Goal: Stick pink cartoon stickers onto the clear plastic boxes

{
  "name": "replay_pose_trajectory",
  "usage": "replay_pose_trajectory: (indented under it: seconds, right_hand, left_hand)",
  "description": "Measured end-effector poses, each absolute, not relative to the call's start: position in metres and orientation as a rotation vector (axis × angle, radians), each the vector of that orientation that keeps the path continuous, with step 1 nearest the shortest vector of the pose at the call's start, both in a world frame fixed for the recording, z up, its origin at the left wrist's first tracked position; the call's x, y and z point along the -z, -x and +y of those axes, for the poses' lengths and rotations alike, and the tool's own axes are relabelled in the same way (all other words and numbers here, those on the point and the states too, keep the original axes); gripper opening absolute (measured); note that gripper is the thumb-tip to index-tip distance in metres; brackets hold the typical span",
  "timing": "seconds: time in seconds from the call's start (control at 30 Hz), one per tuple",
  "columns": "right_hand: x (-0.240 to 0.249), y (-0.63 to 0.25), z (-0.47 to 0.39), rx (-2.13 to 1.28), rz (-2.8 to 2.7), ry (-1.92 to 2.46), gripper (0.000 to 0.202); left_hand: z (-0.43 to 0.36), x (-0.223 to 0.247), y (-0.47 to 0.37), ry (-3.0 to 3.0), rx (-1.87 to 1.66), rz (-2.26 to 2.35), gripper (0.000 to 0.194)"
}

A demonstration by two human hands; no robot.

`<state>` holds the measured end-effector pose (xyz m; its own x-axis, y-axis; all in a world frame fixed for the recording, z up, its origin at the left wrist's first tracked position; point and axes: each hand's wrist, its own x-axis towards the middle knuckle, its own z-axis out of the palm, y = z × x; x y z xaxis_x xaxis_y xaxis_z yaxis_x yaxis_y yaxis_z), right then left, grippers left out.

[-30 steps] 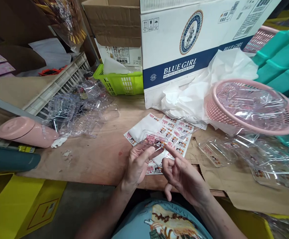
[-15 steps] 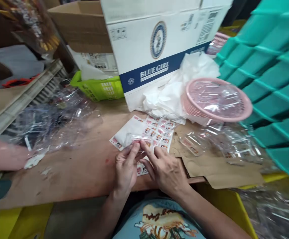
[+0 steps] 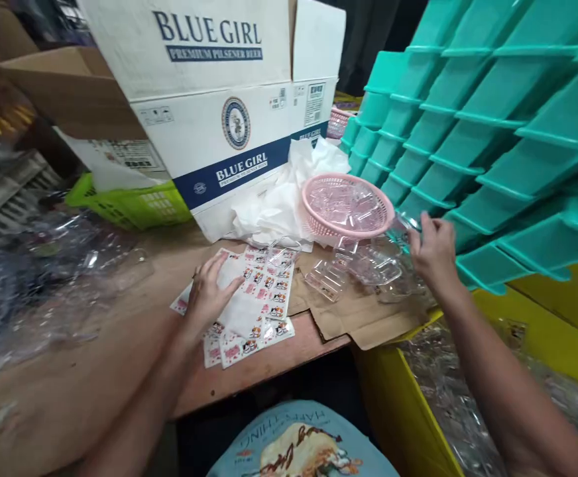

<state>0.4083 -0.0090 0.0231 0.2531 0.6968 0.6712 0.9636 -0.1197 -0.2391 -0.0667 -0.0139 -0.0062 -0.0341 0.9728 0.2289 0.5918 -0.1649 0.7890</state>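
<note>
My left hand lies with thumb and fingers apart on the left part of the sticker sheets, which carry small cartoon pictures and pink print. A white bare patch of a sheet shows beside the thumb. Out to the right, my right hand pinches a small clear plastic case, partly hidden by the fingers and blurred. The case is just right of the pink basket, above loose clear plastic cases on a flattened piece of cardboard.
Teal bins are stacked at the right. A white beer carton and crumpled white paper stand behind the sheets. Clear plastic pieces heap up at left. A yellow bin with clear plastic pieces sits lower right.
My hands were together over the sheets on a clear plastic case. Now the right hand has carried a case right, past the basket, and the left rests opened on the sheets. The view has turned right.
</note>
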Motion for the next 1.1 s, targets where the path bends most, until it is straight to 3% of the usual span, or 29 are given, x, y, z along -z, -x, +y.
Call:
replay_pose_trajectory:
  seconds: [0.1,0.23,0.33,0.47,0.57,0.67,0.8,0.93,1.0,1.1]
  right_hand:
    - [-0.003,-0.414,0.009,0.495,-1.567,1.848,0.057]
    - [-0.017,-0.340,-0.002,0.446,-1.673,1.599,0.051]
    - [-0.030,-0.246,-0.008,0.015,-1.857,1.279,0.046]
    - [-0.018,-0.145,0.014,-0.736,-1.811,1.170,0.078]
    - [-0.001,-0.112,0.036,-0.975,-1.756,1.095,0.056]
    - [0.000,-0.105,0.051,-1.046,-1.840,1.024,0.030]
    - [-0.020,-0.110,0.058,-1.187,-1.989,0.923,0.019]
    - [-0.037,-0.118,0.061,-1.292,-2.067,0.885,0.024]
    - [-0.041,-0.119,0.062,-1.300,-2.138,0.875,0.027]
    - [-0.041,-0.113,0.056,-0.873,-2.221,0.958,0.027]
  left_hand:
    - [0.017,0.023,0.094,-1.712,-0.958,1.861,0.075]
    - [0.032,0.032,0.110,-1.485,-0.982,1.843,0.047]
    - [0.020,0.029,0.109,-1.432,-1.043,1.696,0.044]
    - [-0.007,0.022,0.106,-1.353,-1.143,1.508,0.055]
    - [-0.017,0.014,0.113,-1.336,-1.293,1.523,0.064]
    - [-0.015,0.001,0.126,-1.529,-1.405,1.626,0.083]
    - [-0.005,-0.020,0.142,-1.464,-1.033,1.303,0.049]
    - [-0.001,-0.032,0.149,-1.222,-1.162,1.160,0.062]
    - [-0.002,-0.032,0.148,-1.259,-1.154,1.215,0.055]
    - [-0.008,-0.027,0.137,-1.126,-1.092,1.219,0.034]
